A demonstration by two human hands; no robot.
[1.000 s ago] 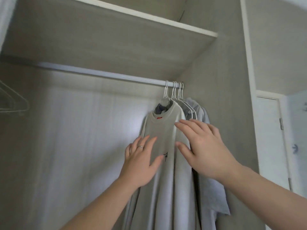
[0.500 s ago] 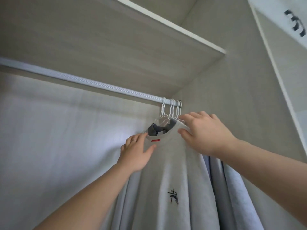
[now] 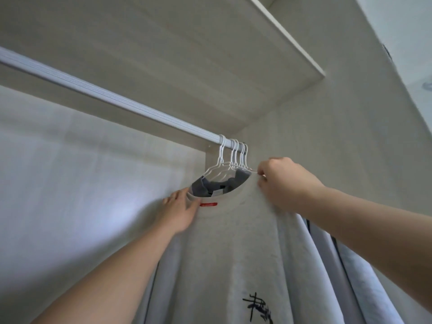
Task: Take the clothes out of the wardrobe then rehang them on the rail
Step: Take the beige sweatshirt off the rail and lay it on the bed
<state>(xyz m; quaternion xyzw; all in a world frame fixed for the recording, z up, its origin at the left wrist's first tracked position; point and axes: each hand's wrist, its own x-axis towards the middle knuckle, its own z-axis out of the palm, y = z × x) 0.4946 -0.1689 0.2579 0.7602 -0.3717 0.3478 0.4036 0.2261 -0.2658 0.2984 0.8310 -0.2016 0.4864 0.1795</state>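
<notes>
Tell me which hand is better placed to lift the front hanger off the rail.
Right, probably: the right hand grips the shirt at its shoulder, close under the hanger hooks; the left hand sits lower, at the collar.
</notes>
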